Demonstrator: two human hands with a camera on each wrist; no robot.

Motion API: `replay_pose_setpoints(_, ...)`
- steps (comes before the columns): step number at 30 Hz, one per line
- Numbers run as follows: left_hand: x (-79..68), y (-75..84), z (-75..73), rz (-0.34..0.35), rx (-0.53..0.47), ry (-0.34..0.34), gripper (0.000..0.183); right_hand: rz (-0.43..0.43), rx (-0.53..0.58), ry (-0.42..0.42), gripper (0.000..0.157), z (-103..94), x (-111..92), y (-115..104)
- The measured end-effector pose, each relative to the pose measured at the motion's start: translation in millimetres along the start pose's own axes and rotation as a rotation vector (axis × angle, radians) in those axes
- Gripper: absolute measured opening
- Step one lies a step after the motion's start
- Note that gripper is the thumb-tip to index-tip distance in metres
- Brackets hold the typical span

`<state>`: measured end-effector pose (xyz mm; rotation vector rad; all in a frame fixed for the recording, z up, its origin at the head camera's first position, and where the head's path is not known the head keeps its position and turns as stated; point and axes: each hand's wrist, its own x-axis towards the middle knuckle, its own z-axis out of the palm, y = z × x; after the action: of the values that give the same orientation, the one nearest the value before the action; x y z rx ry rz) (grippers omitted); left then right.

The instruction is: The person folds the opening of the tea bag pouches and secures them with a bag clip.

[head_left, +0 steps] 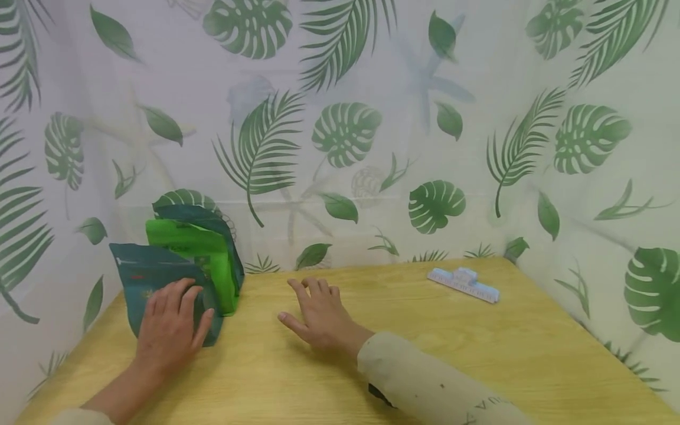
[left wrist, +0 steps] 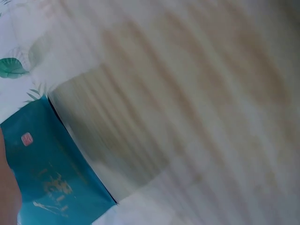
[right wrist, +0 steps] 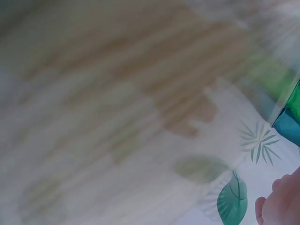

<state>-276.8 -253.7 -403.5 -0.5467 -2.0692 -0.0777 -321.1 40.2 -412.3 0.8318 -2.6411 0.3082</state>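
Observation:
Three upright pouches stand in a row at the left of the table: a dark teal pouch (head_left: pixel 133 271) in front, a bright green pouch (head_left: pixel 218 248) behind it, and another dark teal pouch (head_left: pixel 191 212) at the back. My left hand (head_left: pixel 170 321) lies against the front pouch's face with its fingers spread. Gold and red marks show on that teal pouch (left wrist: pixel 70 173) in the left wrist view. Off to the right of the pouches, my right hand (head_left: pixel 321 319) hovers over the table, fingers loosely bent and holding nothing.
A pale bag clip (head_left: pixel 463 284) lies at the table's back right. The wood-look table (head_left: pixel 425 348) is bounded at the back and sides by a leaf-patterned cloth (head_left: pixel 382 224). Under the right sleeve, part of a small black object (head_left: pixel 380 395) shows.

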Motion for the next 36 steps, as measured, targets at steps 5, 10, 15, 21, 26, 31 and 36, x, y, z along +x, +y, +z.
replay_pose_setpoints(5,-2.7,-6.7,-2.6,-0.013,0.018,0.004,0.058,0.011,-0.016,-0.007,0.072,1.4,4,-5)
replay_pose_setpoints(10,-7.8,-14.4,-7.3,-0.036,0.038,-0.012,0.061,-0.025,0.012,-0.025,0.071,2.7,10,-15)
replay_pose_setpoints(15,-11.0,-22.7,-8.9,-0.064,0.052,-0.016,0.061,-0.061,-0.023,0.002,0.069,4.6,18,-24)
replay_pose_setpoints(21,-17.1,-28.0,-11.8,-0.107,0.086,-0.007,0.064,-0.070,-0.004,-0.018,0.068,9.7,20,-33)
replay_pose_setpoints(26,-20.8,-33.6,-16.0,-0.141,0.105,-0.037,0.065,-0.080,0.003,-0.022,0.068,13.4,21,-41)
replay_pose_setpoints(31,-23.1,-40.4,-18.0,-0.163,0.109,-0.041,0.064,-0.082,0.003,-0.039,0.069,15.3,25,-52)
replay_pose_setpoints(36,-24.6,-46.4,-19.2,-0.178,0.137,-0.026,0.065,-0.086,0.027,-0.070,0.070,17.1,29,-68)
